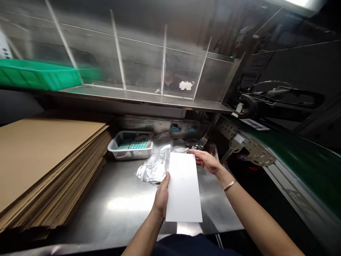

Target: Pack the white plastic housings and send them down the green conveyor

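Note:
A flat white rectangular panel (183, 188), perhaps the face of a box, is held upright-lengthwise above the metal table; its thickness does not show. My left hand (162, 195) grips its left edge, thumb along the side and the other fingers hidden behind. At the upper right corner is my right hand (206, 160), fingers stretched toward the panel's edge. Its fingertips overlap that corner, but I cannot tell how firmly they touch. Just beyond the panel lie crumpled silvery plastic bags (153, 169).
Flattened cardboard sheets (53, 149) are stacked high on the left. A white plastic basket (114, 151) holds sheets of blue stickers (138, 144). Above runs a metal shelf (138, 97) with a green tray (39, 76). A green conveyor belt (301, 156) borders the right.

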A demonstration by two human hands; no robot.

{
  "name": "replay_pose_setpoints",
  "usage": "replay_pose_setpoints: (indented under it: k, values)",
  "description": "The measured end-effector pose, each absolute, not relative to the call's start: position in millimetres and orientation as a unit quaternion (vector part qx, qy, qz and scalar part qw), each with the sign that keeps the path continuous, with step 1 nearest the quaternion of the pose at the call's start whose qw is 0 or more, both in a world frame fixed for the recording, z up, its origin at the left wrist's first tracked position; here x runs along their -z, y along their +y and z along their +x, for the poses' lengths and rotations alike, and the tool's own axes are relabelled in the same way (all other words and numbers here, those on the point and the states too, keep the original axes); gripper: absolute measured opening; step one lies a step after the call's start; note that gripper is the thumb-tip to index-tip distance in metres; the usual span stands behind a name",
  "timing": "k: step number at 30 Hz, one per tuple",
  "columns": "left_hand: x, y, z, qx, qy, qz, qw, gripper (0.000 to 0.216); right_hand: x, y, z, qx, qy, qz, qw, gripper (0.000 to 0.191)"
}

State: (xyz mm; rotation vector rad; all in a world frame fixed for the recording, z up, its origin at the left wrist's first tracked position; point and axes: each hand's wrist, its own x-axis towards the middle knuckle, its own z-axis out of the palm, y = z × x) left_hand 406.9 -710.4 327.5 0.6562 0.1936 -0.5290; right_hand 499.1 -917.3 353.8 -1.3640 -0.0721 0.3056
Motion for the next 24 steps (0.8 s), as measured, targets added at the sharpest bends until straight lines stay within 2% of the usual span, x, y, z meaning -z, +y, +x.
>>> replay_pose_setpoints:
  k: [3,9,14,19,24]
  values:
    - [-323,-700,411,0.252,0.113,0.291,0.916,0.059,-331,-907,494,-0.161,-0.021,-0.606,0.779,0.038]
    - [-313,-702,431,0.208,0.121,0.272,0.932,0.060,-292,-894,459,-0.256,-0.036,-0.622,0.739,0.032]
    - [-309,-713,442,0.184,0.145,0.264,0.936,0.059,-280,-896,442,-0.284,-0.016,-0.634,0.719,0.031]
    - [-305,-715,447,0.178,0.159,0.259,0.936,0.061,-277,-908,438,-0.298,0.002,-0.610,0.734,0.031]
    - [-307,-720,443,0.076,0.167,0.335,0.924,0.059,-274,-896,444,-0.268,0.086,-0.581,0.764,0.049]
